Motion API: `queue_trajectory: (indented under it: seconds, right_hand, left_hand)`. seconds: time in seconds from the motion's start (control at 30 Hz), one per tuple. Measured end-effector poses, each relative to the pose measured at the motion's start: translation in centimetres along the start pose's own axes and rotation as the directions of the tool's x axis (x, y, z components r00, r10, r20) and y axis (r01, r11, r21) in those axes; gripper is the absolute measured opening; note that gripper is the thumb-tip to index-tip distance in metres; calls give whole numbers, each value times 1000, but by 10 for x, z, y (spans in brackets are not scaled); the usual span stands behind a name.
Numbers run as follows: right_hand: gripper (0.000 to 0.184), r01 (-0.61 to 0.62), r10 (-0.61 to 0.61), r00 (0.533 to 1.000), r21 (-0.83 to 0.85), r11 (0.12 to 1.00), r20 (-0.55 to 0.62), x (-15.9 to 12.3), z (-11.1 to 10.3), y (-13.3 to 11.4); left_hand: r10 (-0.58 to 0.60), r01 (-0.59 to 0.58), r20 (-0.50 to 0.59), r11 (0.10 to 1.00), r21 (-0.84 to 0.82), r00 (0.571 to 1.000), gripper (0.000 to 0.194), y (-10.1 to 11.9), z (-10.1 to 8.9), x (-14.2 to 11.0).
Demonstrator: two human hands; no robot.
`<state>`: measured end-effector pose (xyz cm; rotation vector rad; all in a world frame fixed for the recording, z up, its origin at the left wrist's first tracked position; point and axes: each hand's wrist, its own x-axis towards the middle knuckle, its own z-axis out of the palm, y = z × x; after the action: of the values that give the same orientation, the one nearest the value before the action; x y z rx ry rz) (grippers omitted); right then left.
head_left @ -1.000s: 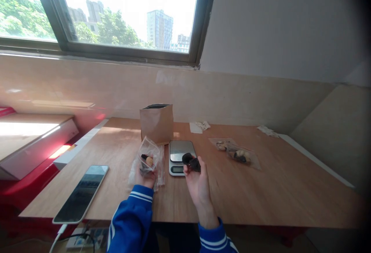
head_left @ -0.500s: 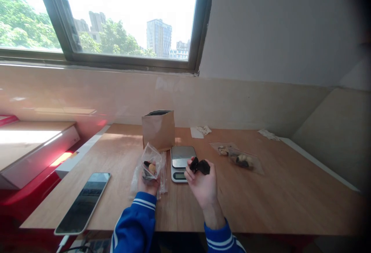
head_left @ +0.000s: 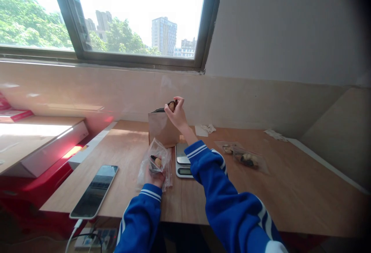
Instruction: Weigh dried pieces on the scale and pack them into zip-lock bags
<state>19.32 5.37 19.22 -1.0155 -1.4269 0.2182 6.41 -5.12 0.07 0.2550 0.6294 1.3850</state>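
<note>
My right hand (head_left: 176,113) is raised over the open top of a brown paper bag (head_left: 161,129) at the back of the wooden table (head_left: 261,199). Its fingers are pinched on small dark and tan pieces (head_left: 172,104). My left hand (head_left: 155,177) holds a small clear plastic bag (head_left: 158,156) upright near the table's front; a few dark and tan pieces lie inside it. A small digital scale (head_left: 183,159) sits between my arms, partly hidden by my right sleeve.
A phone (head_left: 94,190) with a cable lies at the front left of the table. Filled clear bags (head_left: 242,156) lie to the right. Crumpled paper (head_left: 205,129) sits near the wall. A white box (head_left: 43,145) stands off to the left.
My right hand has lifted from in front of the scale and reached forward to above the brown bag, carrying the small pieces. My left hand stays put with the clear bag.
</note>
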Motion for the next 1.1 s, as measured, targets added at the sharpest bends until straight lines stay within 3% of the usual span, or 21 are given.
queue_trajectory:
  seconds: [0.13, 0.27, 0.4, 0.57, 0.77, 0.87, 0.97, 1.1]
  right_hand:
    - [42, 157, -131, 985, -279, 947, 109, -5, 15, 16]
    - [35, 233, -177, 961, -275, 933, 213, -19, 14, 27]
    - [29, 182, -156, 979, -218, 959, 131, -18, 12, 23]
    - [32, 181, -177, 984, -189, 965, 37, 9, 23, 11]
    - [27, 173, -130, 976, -256, 951, 173, 20, 38, 29]
    - [17, 213, -148, 961, -290, 933, 232, 11, 33, 40]
    - [19, 224, -150, 959, -319, 921, 242, 3, 26, 39]
    - [34, 120, 21, 957, -463, 878, 288, 0, 20, 20]
  left_hand:
    - [-12, 12, -31, 1000, 16, 999, 26, 0, 2, -1]
    - [6, 1, -74, 995, 97, 997, 26, 1, 5, -3]
    - [9, -1, -83, 996, 93, 996, 30, 1, 4, -3]
    - [-40, 41, -82, 999, 9, 996, 32, 2, 6, -5]
    - [-65, 62, -100, 998, -32, 993, 30, 3, 10, -8]
    - [-68, 62, -82, 995, -73, 994, 30, 2, 9, -8]
    - [-59, 55, -102, 998, -37, 993, 31, 1, 7, -6]
    - [-68, 64, -80, 997, -46, 994, 31, 1, 4, -4]
